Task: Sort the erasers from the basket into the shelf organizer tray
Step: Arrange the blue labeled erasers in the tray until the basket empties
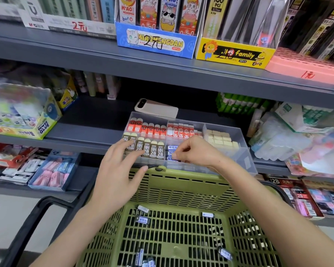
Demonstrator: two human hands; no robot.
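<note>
A clear organizer tray [245, 162] sits on the middle shelf, split into compartments of red erasers [147, 128], brown 2B erasers [152, 149], cream erasers [222, 140] and blue-white erasers [171, 148]. My right hand [197, 151] pinches a blue-white eraser [174, 156] over the blue-white compartment. My left hand [120, 170] hovers with fingers spread, fingertips touching the brown 2B row. Below, the green basket [181, 180] holds several loose dark-sleeved erasers [142, 220].
A phone [156, 107] lies on the shelf behind the tray. A glue box [21, 116] stands at left, packaged goods [297, 135] at right. The basket's black handle [39, 211] hangs at lower left. Display boxes line the upper shelf.
</note>
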